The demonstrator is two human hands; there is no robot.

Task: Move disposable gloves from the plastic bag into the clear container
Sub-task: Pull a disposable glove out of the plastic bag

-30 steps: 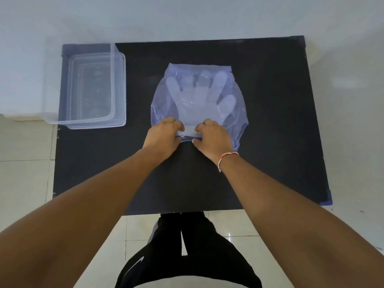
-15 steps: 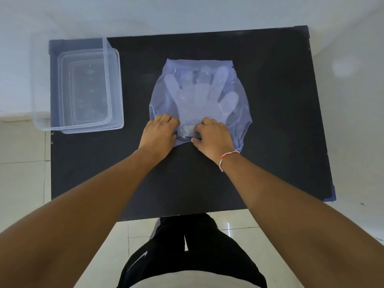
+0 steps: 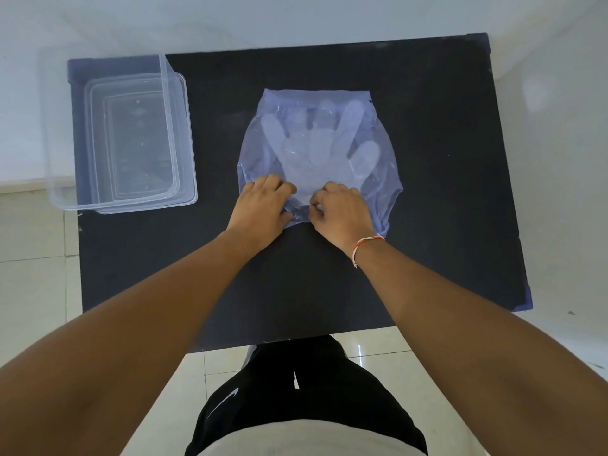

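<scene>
A bluish see-through plastic bag (image 3: 383,159) lies flat in the middle of the black table (image 3: 427,225). Inside it a stack of translucent disposable gloves (image 3: 316,146) shows its fingers pointing away from me. My left hand (image 3: 261,205) and my right hand (image 3: 340,213) rest side by side on the bag's near edge, fingers curled and pinching the plastic there. The clear container (image 3: 115,139) stands at the table's far left with nothing in it, apart from both hands.
The table's front edge runs just above my black shorts (image 3: 296,390). Pale tiled floor (image 3: 36,284) surrounds the table on the left and right. A white wall lies beyond the far edge.
Both hands stay at the bag's near edge; their fingers have shifted slightly on the plastic. The view has tilted a little, so the table sits differently in frame.
</scene>
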